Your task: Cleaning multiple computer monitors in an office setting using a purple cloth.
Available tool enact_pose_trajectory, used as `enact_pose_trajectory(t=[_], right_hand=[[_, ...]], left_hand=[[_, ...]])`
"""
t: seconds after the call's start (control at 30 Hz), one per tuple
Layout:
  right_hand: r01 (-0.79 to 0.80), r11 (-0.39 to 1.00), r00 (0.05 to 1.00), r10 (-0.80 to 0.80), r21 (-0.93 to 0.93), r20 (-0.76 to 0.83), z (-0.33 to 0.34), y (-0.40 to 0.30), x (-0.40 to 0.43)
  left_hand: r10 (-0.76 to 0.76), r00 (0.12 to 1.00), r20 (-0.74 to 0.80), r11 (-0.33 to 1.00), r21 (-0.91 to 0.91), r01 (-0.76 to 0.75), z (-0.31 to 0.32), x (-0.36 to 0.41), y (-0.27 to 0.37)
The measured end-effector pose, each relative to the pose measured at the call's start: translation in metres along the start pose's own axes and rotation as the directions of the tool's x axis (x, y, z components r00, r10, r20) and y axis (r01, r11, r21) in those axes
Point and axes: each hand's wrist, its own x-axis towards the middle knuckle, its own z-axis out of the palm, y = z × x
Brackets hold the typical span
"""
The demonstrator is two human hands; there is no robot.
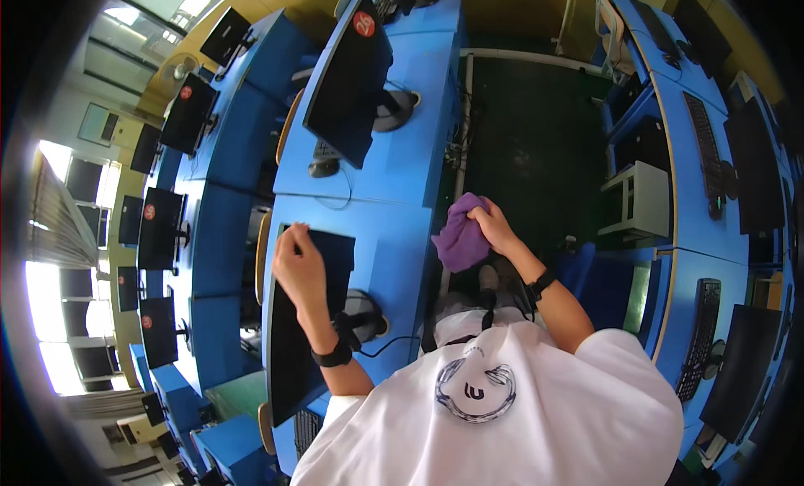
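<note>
My right hand (pixel 493 227) grips a crumpled purple cloth (pixel 463 234), held over the aisle beside the blue desk. My left hand (pixel 300 269), its fingers curled in, is at the far end of a black monitor (pixel 308 348). Whether those fingers pinch the monitor's edge is not clear from this angle. The monitor's round stand base (pixel 367 316) rests on the blue desk (pixel 392 253). Part of a keyboard (pixel 306 431) shows below the screen. Both wrists wear black bands.
Further along the row stands another monitor (pixel 352 77) with a red number sticker and a mouse (pixel 323 167). Across the dark green floor (pixel 521 146), the right-hand desks carry keyboards (pixel 700 335) and monitors (pixel 741 373). A white stool (pixel 637 200) sits by them. Cables run along the desk's foot.
</note>
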Motion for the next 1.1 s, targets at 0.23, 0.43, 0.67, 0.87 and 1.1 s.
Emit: enact_pose_trajectory(t=[0.23, 0.43, 0.67, 0.87, 1.1], right_hand=[[0.045, 0.976, 0.996, -0.06, 0.212, 0.065, -0.002, -0.069, 0.055], [0.081, 0.989, 0.982, -0.101, 0.127, 0.159, 0.017, -0.113, 0.133], [0.249, 0.96, 0.896, -0.18, -0.124, 0.407, 0.098, -0.16, 0.243], [0.729, 0.625, 0.648, -0.499, -0.279, 0.575, 0.165, -0.177, 0.314], [0.929, 0.33, 0.359, -0.705, -0.165, 0.611, 0.189, -0.18, 0.328]], left_hand=[[-0.109, 0.982, 0.155, 0.994, -0.016, 0.112, 0.087, 0.084, 0.031], [-0.301, 0.953, 0.031, 0.951, 0.083, 0.298, 0.144, 0.135, 0.022], [-0.461, 0.885, 0.064, 0.876, -0.125, 0.465, 0.171, 0.155, 0.012], [-0.575, 0.814, -0.08, 0.752, -0.444, 0.487, 0.198, 0.153, 0.001], [-0.592, 0.771, -0.235, 0.716, -0.592, 0.369, 0.213, 0.139, 0.001]])
